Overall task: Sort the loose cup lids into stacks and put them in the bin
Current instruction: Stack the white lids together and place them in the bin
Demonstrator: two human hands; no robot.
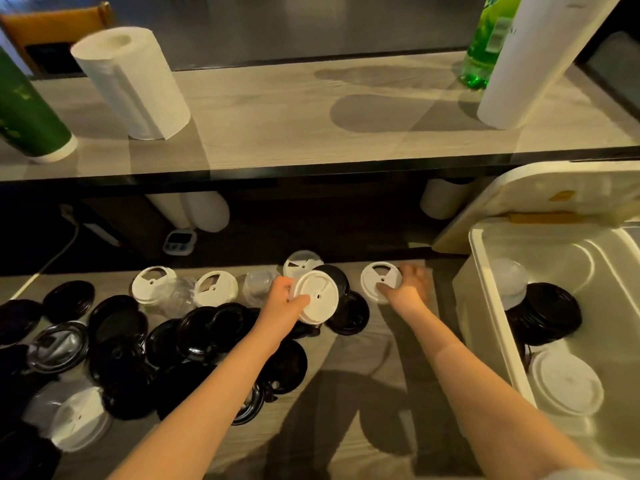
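on the lid-strewn worktop (374, 344) the left hand (282, 301) gripped a white lid (317, 294); the right hand (408, 285) pinched a second white lid (379, 280); nesting them squarely seemed best before binning.

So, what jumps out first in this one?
Two hands work mid-table: the left hand holds a white lid tilted up, and the right hand grips a second white lid on the table. A heap of black lids sprawls to their left, and the white bin at right holds a few lids.
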